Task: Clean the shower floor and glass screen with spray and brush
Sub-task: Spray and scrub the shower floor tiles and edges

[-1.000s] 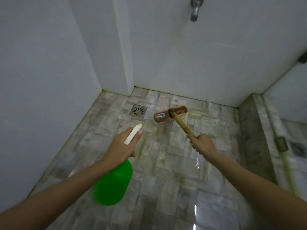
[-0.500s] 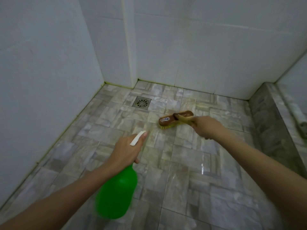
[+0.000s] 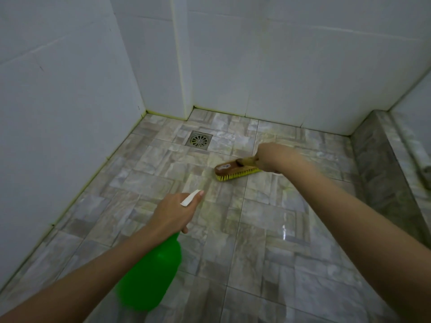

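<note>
Here right hand [image 3: 271, 158] grips brush [image 3: 233, 170] just left of it; left hand [image 3: 171, 215] grips bottle [image 3: 151, 276].

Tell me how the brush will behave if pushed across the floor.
The brush looks like rigid wood, so it probably will not bend; its yellow bristles likely flex. The floor shines as if wet, so it may slide easily. The right hand grips near the head, probably giving firm control.
</note>
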### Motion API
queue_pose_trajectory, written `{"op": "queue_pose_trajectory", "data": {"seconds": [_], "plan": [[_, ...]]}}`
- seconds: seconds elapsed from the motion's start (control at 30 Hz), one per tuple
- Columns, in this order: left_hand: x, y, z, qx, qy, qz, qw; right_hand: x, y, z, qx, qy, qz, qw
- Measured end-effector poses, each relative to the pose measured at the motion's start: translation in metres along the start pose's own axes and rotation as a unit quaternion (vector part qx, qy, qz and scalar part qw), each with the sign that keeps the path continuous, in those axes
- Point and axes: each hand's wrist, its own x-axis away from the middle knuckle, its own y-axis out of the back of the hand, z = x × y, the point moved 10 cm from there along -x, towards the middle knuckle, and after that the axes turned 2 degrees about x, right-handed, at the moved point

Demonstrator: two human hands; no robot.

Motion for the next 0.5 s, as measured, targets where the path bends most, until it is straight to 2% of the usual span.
{"op": "queue_pose_trajectory", "data": {"seconds": [0.1,0.27,0.33,0.4,0.5], "plan": [[-0.001,0.001,0.003,-0.001,0.027,-0.010,1.000,-0.006,-0.012,-0.002,-0.012,-0.013,-0.016,1.000],[-0.007,0.015,0.004,0.016,0.026,-0.039,0.999,0.006,0.001,0.011,0.023,0.023,0.035,0.999],[-0.008,0.018,0.007,0.017,0.023,-0.039,0.999,0.004,-0.006,0.010,0.036,0.025,0.015,0.999],[-0.008,0.019,0.010,0.018,0.038,-0.041,0.998,-0.002,-0.017,0.007,0.003,0.023,-0.012,1.000],[-0.009,0.018,0.015,0.013,0.067,-0.049,0.996,-0.001,-0.009,0.003,-0.003,0.013,0.005,1.000]]}}
